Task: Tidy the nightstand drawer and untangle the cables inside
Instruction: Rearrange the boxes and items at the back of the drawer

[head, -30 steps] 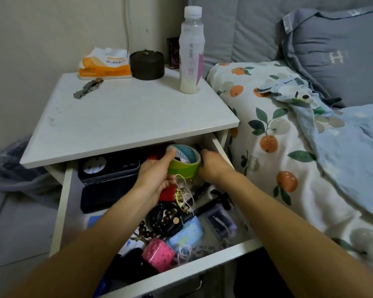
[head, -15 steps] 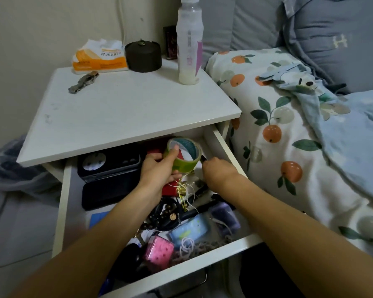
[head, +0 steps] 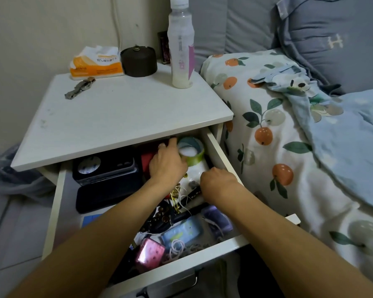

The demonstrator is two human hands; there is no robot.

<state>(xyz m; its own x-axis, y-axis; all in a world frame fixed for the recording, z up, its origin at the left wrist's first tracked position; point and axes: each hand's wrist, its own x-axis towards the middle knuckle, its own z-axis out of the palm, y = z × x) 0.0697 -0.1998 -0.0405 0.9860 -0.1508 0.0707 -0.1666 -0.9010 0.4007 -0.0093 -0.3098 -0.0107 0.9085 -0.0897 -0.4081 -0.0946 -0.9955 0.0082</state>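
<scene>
At the near edge of the open drawer (head: 205, 253) lay a pink box (head: 150, 253) beside coiled white cables (head: 177, 247). Farther in, the right hand (head: 219, 182) hung over the clutter with fingers curled under; whether it held anything could not be told. Beyond it, the left hand (head: 167, 163) gripped a green tape roll (head: 192, 150) in the drawer's back right corner. On the surface (head: 125, 112) stood a bottle (head: 181, 46).

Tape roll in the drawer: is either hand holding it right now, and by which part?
The left hand is on the green tape roll, fingers against its left rim. The right hand is curled lower down; what it holds cannot be told.
</scene>
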